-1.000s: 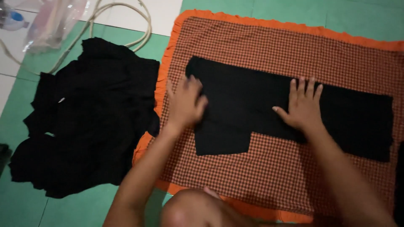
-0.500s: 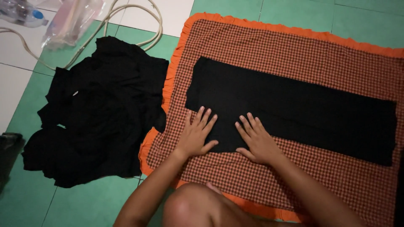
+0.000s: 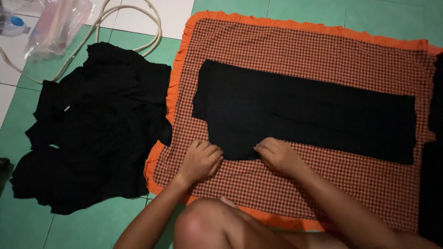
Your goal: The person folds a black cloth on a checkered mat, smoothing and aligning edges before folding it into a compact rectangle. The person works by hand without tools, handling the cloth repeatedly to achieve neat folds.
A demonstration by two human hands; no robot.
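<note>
A long black garment point(image 3: 304, 113) lies flat, folded into a strip, on a red-checked mat point(image 3: 300, 50) with an orange frill. My left hand point(image 3: 200, 160) has its fingers curled at the garment's near left corner. My right hand point(image 3: 277, 154) pinches the near edge a little to the right. Both hands touch the hem. My bare knee point(image 3: 203, 226) shows at the bottom.
A heap of black clothes point(image 3: 92, 129) lies on the green tiled floor left of the mat. A pale hose point(image 3: 138, 27) and a clear plastic bag point(image 3: 55, 23) lie at the top left. More dark cloth point(image 3: 434, 184) borders the mat's right edge.
Both hands went from lying flat on the cloth to curling their fingers onto the garment's near edge. The view has shifted slightly.
</note>
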